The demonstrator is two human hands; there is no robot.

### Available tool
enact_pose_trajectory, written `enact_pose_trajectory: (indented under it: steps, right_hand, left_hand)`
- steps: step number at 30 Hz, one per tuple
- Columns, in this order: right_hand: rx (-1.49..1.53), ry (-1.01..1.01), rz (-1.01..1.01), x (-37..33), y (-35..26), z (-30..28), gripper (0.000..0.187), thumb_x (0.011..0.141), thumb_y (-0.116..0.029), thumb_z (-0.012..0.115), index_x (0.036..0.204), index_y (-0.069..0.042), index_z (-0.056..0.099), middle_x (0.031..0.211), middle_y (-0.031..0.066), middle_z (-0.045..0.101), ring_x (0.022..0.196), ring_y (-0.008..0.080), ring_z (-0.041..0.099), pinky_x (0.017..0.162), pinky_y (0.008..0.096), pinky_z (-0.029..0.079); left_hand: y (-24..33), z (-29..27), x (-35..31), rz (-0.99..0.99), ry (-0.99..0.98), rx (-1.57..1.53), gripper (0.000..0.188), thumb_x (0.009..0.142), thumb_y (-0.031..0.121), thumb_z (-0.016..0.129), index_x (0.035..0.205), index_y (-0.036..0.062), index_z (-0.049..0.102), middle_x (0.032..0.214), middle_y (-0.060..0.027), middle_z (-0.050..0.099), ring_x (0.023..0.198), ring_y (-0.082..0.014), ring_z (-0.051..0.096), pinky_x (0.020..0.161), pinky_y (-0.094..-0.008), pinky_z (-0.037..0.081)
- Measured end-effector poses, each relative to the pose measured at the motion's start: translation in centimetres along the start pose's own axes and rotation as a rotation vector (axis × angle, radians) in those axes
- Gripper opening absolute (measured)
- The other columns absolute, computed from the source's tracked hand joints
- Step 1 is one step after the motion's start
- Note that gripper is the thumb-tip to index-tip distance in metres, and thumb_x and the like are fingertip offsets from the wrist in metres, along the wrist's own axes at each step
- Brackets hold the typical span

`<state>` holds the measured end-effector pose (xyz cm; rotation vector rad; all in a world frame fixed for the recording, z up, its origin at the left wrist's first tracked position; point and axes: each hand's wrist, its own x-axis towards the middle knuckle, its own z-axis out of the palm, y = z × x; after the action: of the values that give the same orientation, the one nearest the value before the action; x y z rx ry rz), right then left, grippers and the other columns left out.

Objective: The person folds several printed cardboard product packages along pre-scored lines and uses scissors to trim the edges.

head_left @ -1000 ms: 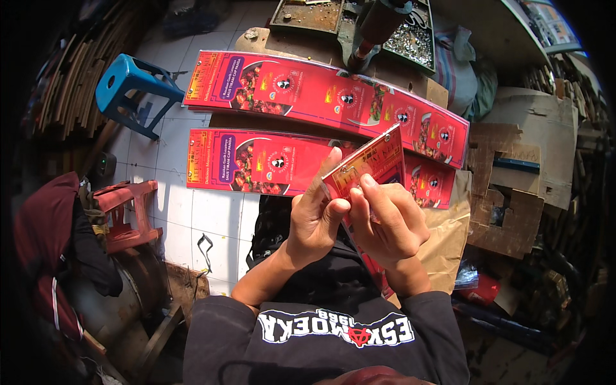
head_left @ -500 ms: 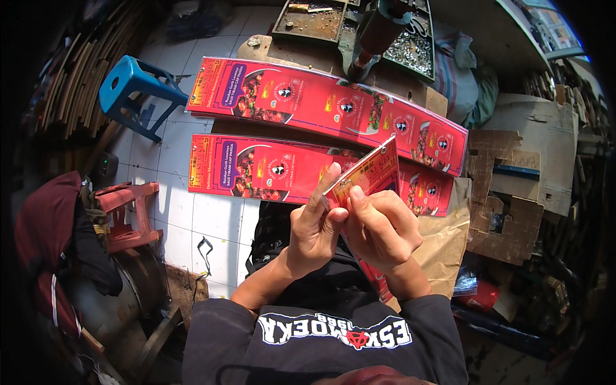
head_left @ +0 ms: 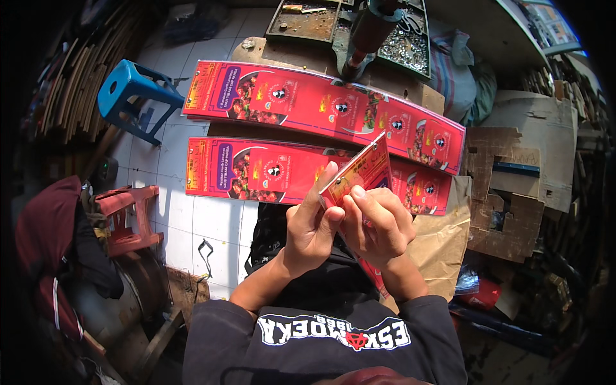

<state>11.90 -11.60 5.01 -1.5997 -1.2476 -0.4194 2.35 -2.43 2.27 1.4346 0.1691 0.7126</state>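
In front of my chest, a long red printed panel point(head_left: 364, 172) is held tilted, with its end raised and its lower part running down toward my lap. My left hand point(head_left: 309, 226) grips the panel's left edge, index finger stretched up along it. On the other side my right hand point(head_left: 380, 226) is closed on the panel, thumb against its printed face; some of its fingers are hidden. A small round dot shows near the panel's top corner. Beyond my hands lie similar red panels: a far stack point(head_left: 314, 106) and a nearer one point(head_left: 247, 170), partly covered by the held panel.
A dark upright machine point(head_left: 369, 38) stands behind the panels, beside a tray of small metal pieces point(head_left: 407, 51). Brown paper point(head_left: 443, 240) lies at my right, near cut cardboard point(head_left: 504, 218). At left are a blue stool point(head_left: 131, 86) and a red stool point(head_left: 131, 218).
The held panel and my right hand have shifted slightly left, and the panel stands a little steeper. My left hand keeps nearly the same place. The view has moved slightly.
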Motion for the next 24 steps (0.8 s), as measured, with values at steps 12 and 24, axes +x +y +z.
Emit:
enact_pose_trajectory:
  steps: [12, 24]
  right_hand:
    - [-0.037, 0.097, -0.033, 0.3, -0.4, 0.3, 0.037, 0.072, 0.007, 0.072, 0.107, 0.003, 0.062, 0.068, 0.0069, 0.058, 0.051, 0.0162, 0.056, 0.044, 0.026, 0.044]
    - [-0.009, 0.04, 0.11, 0.8, -1.2, -0.6, 0.031, 0.075, 0.004, 0.071, 0.104, 0.002, 0.062, 0.075, 0.0106, 0.063, 0.058, 0.0178, 0.06, 0.05, 0.0258, 0.046]
  left_hand:
    - [0.3, 0.2, -0.2, -0.01, -0.015, -0.021, 0.054, 0.097, 0.018, 0.051, 0.142, -0.0044, 0.03, 0.097, -0.0105, 0.066, 0.069, -0.0045, 0.051, 0.06, -0.0193, 0.044]
    - [0.7, 0.1, -0.2, -0.121, 0.044, -0.134, 0.058, 0.097, 0.023, 0.05, 0.142, -0.0058, 0.027, 0.135, -0.0142, 0.047, 0.119, -0.0168, 0.048, 0.101, -0.0302, 0.037]
